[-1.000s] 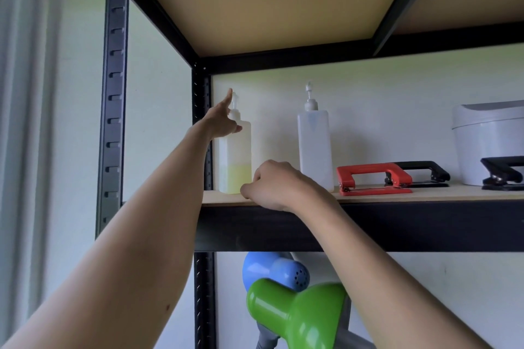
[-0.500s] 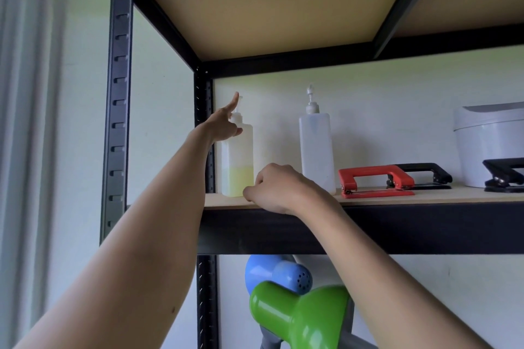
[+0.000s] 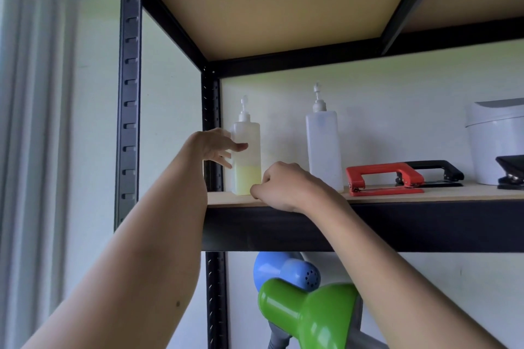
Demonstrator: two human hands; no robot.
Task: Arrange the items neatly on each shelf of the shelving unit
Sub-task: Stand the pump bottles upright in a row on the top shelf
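Head view: pump bottle [image 3: 247, 156] with yellow liquid at bottom, upright on shelf [image 3: 425, 195].

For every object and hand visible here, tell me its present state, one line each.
Left pump bottle: upright, yellow liquid low inside.
Right pump bottle: upright, looks empty.
Red hole punch: flat on shelf.
Black hole punch: behind the red one.
White bin: upright, lid on.
Left hand: open, fingers at the left bottle.
Right hand: curled, resting on shelf edge.
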